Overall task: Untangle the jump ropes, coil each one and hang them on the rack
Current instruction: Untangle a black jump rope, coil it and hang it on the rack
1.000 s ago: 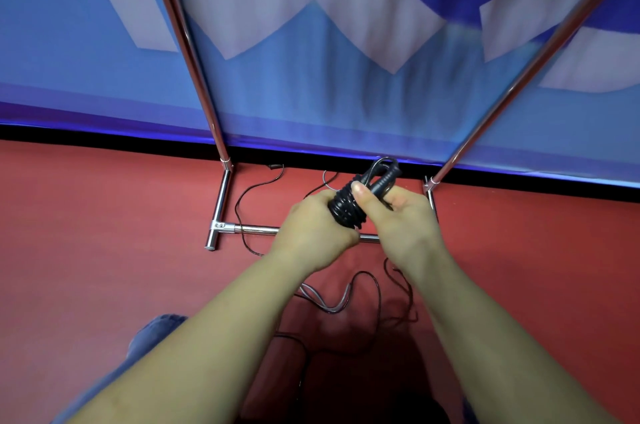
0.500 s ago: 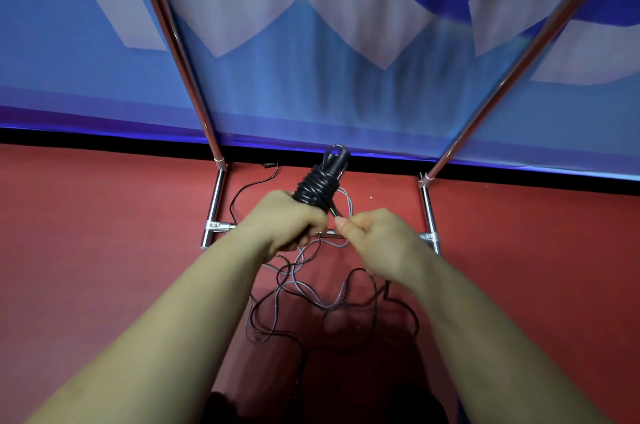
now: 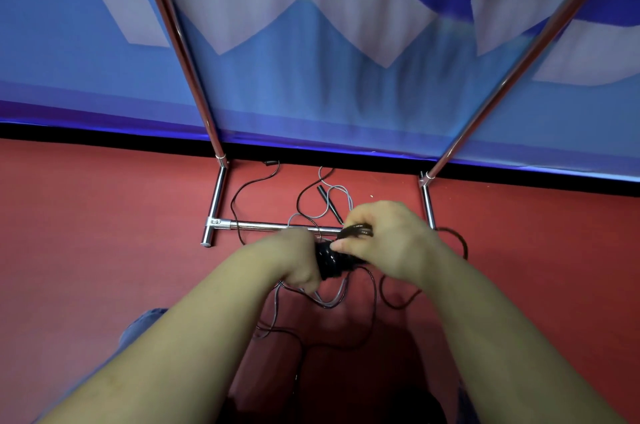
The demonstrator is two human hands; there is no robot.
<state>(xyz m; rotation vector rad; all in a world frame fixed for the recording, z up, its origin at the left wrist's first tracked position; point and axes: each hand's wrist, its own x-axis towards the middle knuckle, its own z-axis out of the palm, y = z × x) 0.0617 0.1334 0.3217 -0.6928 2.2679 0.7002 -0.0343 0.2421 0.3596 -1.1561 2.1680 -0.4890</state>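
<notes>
A black jump rope, wound into a tight coil (image 3: 333, 262), sits between my two hands in front of the rack. My left hand (image 3: 294, 259) grips the coil's left end. My right hand (image 3: 388, 240) pinches the rope strands where they wrap round the coil, and a black handle end (image 3: 356, 232) pokes out under its fingers. Loose black and grey ropes (image 3: 325, 302) lie tangled on the red floor below my hands. One more black handle (image 3: 327, 200) lies on the floor beyond the rack's lower crossbar (image 3: 263, 225).
The chrome rack has two uprights, the left post (image 3: 180, 46) and the right post (image 3: 519, 67), on feet on the red floor (image 3: 104, 233). Behind it hangs a blue and white banner (image 3: 311, 77). My knee in jeans (image 3: 138, 323) shows at lower left.
The coil has dropped from upright above my left hand to lying sideways between both hands. My right hand moved up onto the coil and now wraps rope round it.
</notes>
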